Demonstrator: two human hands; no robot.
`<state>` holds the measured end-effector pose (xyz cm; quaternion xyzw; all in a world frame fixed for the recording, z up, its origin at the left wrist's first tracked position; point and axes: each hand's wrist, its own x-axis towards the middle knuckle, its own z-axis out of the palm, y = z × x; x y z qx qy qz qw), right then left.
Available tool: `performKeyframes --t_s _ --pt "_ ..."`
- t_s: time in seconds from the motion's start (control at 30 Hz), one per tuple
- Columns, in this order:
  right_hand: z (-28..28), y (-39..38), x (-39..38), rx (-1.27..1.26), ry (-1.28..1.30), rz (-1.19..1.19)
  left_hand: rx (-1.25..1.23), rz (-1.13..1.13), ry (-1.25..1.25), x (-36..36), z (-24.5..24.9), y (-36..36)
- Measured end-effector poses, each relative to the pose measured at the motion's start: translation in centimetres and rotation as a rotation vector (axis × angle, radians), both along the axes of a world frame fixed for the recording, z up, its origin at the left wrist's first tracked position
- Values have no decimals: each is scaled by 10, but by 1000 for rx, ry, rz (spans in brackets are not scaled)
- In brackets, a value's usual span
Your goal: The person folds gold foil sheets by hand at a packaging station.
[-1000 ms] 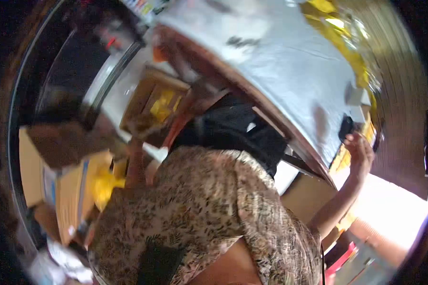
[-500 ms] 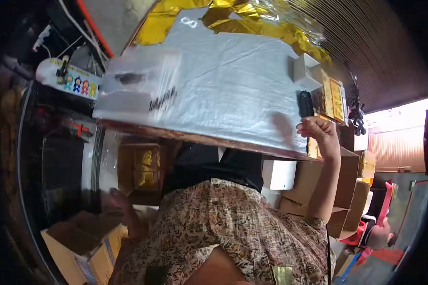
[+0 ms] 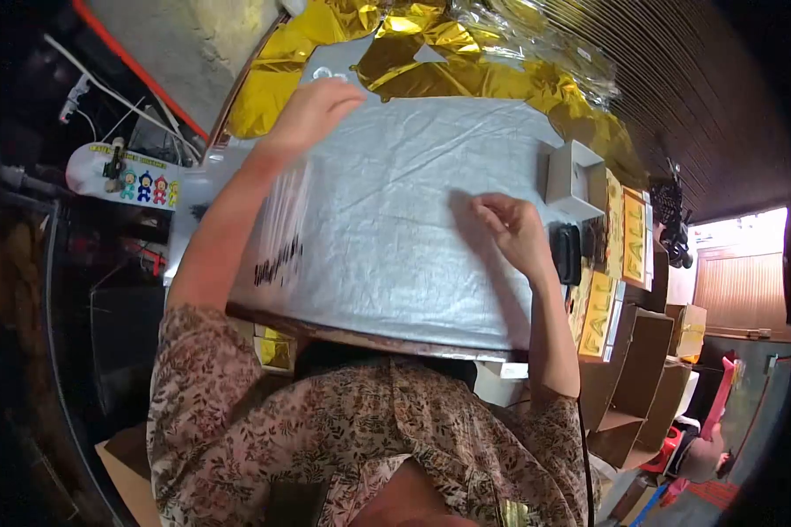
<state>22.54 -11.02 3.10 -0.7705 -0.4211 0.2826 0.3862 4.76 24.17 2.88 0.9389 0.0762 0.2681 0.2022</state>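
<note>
Over the silver-covered table, my left hand is raised near the upper left, by some small clear rings. It is blurred, and I cannot make out its grip. My right hand hovers above the right half of the table with fingers curled and thumb near the fingertips; anything between them is too small to see. A white open box stands to its right, with a black case just below it. Clear plastic sleeves with black marks lie beneath my left forearm.
Gold foil covers the table's far edge. Yellow boxes marked FALL line the right side. Cardboard boxes stand lower right. A skateboard deck with printed figures is at the left. Another person is at the far right.
My left hand has risen from beside my body to the table's upper left. My right hand has moved left and inward from the black case. The view has shifted closer over the table.
</note>
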Motion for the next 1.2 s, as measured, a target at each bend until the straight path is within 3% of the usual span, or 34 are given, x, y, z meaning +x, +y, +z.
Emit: performKeyframes --t_s 0.17,0.33,0.4,0.57,0.63,0.73,0.9,1.07,1.2 --pt "-1 65 33 31 -170 -19 -130 -129 72 100 -28 62" --pt "-13 105 66 98 -344 -20 -463 -147 246 124 -55 94" --pt "-15 125 77 141 -458 -4 -476 -161 223 131 -57 97" --pt "-33 187 100 219 -523 11 -294 -72 282 143 -45 96" --pt "-41 214 104 340 -453 43 -317 -105 371 155 -36 103" --pt "-54 242 108 298 -257 56 -251 -137 452 167 -14 102" --pt "-63 262 107 280 -224 12 -76 -178 536 184 14 94" --pt "-48 271 92 185 -186 -152 -27 -220 455 201 23 88" --pt "-45 273 102 202 -165 -149 55 -214 335 202 24 85"
